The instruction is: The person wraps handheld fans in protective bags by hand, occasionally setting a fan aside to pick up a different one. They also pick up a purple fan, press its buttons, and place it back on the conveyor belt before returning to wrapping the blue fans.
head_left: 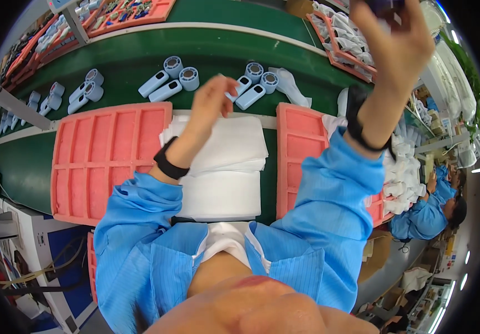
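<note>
The left hand hangs over the far edge of the stack of white sheets, its fingers loosely curled and holding nothing that shows, their tips just short of a pale blue fan on the green belt. The right hand is raised high, up and to the right of the stack, fingers closed around a small dark thing at the top rim; most of it is cut off, so what it is cannot be told.

Risk, as I judge it: with the right hand lifted that far from the desk, a slack grip would drop the dark thing onto the belt or among the fans. The left fingers, so near the pair of fans beyond the stack, could knock one over or push it out of line.

The pink foam tray left of the stack has empty pockets. A second pink tray right of the stack is partly under the right sleeve; its visible pockets look empty. Beyond the belt, further trays hold white bagged pieces
</note>
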